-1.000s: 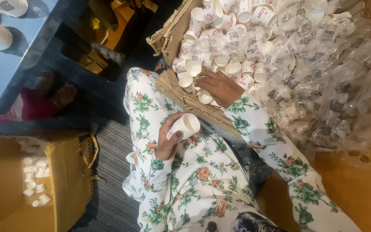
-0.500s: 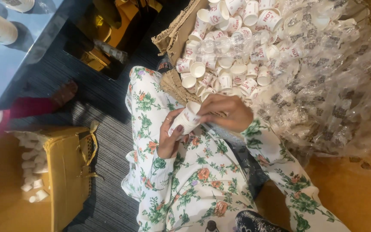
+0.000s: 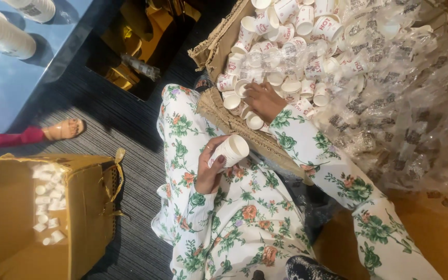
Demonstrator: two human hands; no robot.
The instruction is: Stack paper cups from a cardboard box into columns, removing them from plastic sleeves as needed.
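Hands (image 3: pixel 209 168) on paper cups (image 3: pixel 230 151)

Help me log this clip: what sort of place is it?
Probably a packing or sorting room: a torn carton heaped with loose paper cups, clear wrapping, another cardboard box on carpet.

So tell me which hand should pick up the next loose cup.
Probably the right hand: it already rests among the loose cups in the box. The left hand is busy holding a cup stack over the lap.
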